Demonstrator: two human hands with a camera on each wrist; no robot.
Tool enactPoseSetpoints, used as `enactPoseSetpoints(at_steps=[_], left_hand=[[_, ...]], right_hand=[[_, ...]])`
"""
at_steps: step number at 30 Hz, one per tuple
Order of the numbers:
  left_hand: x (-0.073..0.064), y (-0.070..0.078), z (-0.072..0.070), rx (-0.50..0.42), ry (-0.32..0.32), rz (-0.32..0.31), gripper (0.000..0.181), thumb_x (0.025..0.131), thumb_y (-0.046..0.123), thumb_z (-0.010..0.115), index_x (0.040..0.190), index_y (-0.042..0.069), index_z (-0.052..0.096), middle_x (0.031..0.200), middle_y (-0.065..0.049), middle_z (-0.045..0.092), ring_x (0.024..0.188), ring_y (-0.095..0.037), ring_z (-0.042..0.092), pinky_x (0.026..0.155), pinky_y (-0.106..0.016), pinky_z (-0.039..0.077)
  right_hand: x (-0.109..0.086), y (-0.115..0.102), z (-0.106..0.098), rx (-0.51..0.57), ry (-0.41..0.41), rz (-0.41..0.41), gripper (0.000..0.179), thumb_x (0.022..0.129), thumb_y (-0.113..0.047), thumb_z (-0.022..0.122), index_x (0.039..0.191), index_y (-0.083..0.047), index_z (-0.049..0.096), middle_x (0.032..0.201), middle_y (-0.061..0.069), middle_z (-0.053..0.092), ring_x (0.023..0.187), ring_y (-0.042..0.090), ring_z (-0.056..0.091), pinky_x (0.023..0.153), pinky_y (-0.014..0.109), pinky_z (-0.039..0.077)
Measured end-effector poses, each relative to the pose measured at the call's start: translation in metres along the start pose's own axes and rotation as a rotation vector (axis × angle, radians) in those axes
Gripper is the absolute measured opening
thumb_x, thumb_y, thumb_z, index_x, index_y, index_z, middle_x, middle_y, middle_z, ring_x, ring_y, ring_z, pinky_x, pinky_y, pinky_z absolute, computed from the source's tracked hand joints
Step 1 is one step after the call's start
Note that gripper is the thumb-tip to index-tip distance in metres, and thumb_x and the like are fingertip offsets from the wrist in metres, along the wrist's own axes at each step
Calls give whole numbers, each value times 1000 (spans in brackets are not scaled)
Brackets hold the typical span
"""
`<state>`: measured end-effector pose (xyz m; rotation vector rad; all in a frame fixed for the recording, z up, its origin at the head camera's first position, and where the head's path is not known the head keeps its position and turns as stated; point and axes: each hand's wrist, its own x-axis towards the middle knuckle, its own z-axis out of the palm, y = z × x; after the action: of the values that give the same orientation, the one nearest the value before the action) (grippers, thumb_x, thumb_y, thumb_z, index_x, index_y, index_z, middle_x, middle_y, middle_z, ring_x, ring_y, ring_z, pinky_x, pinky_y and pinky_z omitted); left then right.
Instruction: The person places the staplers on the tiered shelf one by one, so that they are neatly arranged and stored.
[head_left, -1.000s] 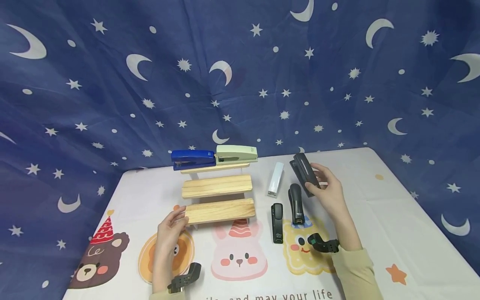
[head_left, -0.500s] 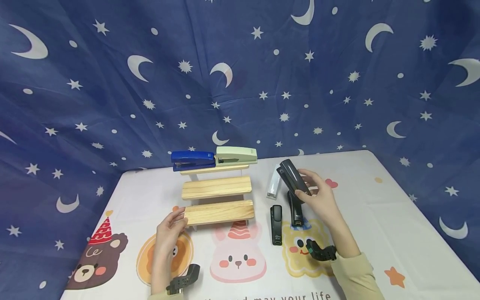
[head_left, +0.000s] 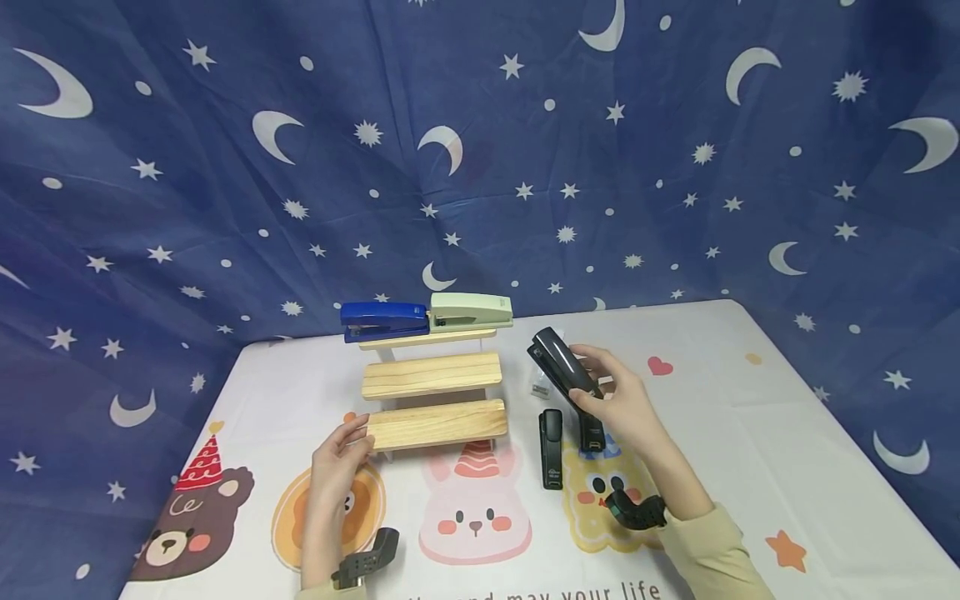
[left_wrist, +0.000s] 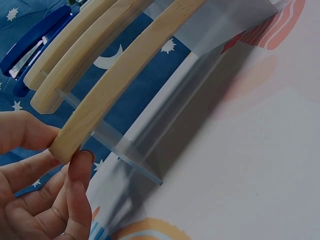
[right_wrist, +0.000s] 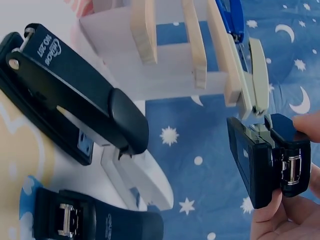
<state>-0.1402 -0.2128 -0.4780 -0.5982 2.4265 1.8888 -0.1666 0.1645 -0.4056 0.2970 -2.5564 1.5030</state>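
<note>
My right hand grips a black stapler by its rear end, tilted and raised over the things on the table. Its hinge end faces the camera in the right wrist view. At the left end of the lowest shelf of a three-tier wooden rack, my left hand pinches the board between thumb and fingers, as the left wrist view shows. On the top tier sit a blue stapler and a pale green stapler, end to end. The middle and lowest boards are bare.
A small black stapler lies right of the rack. Another black stapler and a white stapler are partly covered by the held one in the head view. A starry blue cloth hangs behind the table.
My right hand has carried the black stapler left and slightly down, toward the rack, passing over the white stapler. The left hand keeps its place on the lowest board.
</note>
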Motion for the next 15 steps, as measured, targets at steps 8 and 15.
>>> enactPoseSetpoints(at_steps=[8, 15], left_hand=[[0, 0, 0, -11, 2, -11, 44, 92, 12, 56, 136, 10, 51, 128, -14, 55, 85, 1, 59, 76, -16, 51], [0, 0, 0, -9, 3, -14, 45, 92, 14, 56, 136, 11, 51, 127, -11, 55, 86, 2, 59, 77, -16, 51]], right_hand=[[-2, -8, 11, 11, -49, -33, 56, 80, -3, 71, 133, -14, 55, 118, 17, 65, 95, 24, 57, 79, 27, 45], [-1, -17, 24, 36, -94, -72, 57, 78, -2, 72, 132, -14, 56, 115, 15, 66, 94, 22, 55, 77, 28, 43]])
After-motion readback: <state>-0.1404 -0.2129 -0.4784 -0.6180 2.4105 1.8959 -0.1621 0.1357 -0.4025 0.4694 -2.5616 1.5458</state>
